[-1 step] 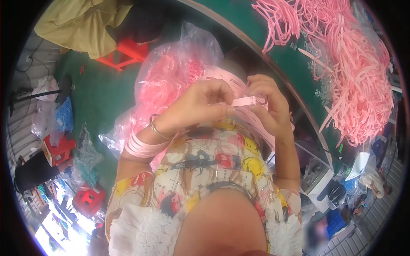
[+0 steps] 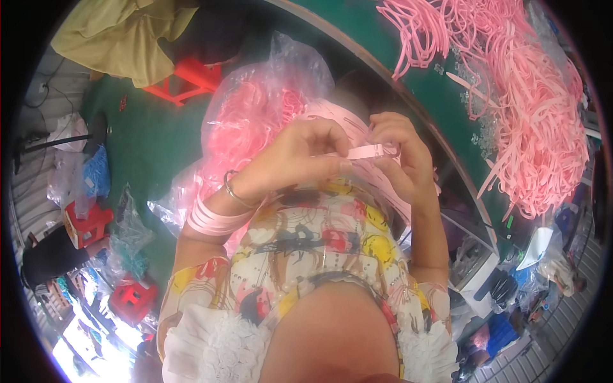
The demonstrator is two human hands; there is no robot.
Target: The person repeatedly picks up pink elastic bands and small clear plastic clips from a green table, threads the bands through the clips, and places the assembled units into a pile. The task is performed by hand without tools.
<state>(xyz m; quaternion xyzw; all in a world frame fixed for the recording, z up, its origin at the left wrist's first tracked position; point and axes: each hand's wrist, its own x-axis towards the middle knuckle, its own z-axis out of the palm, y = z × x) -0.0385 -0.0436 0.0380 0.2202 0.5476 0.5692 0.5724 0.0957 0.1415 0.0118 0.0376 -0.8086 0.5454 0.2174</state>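
Note:
Between my two hands runs a flat pink strap (image 2: 365, 152), pinched at both ends in front of my body. My left hand (image 2: 303, 153) closes thumb and fingers on its left end. At the other end, my right hand (image 2: 403, 153) grips the strap with thumb and bent fingers, near a small fitting or loop too fine to make out. Several pink straps (image 2: 214, 220) are looped round my left forearm, below a metal bangle (image 2: 233, 190). More pink straps (image 2: 389, 191) lie across my lap, partly hidden by my hands.
A clear plastic bag (image 2: 236, 121) of pink material lies beyond my left hand. On the green table (image 2: 383, 48) at right, a large heap of pink straps (image 2: 536, 140) lies beside small clear pieces (image 2: 476, 127). Red stools (image 2: 191, 80) stand on the floor at left.

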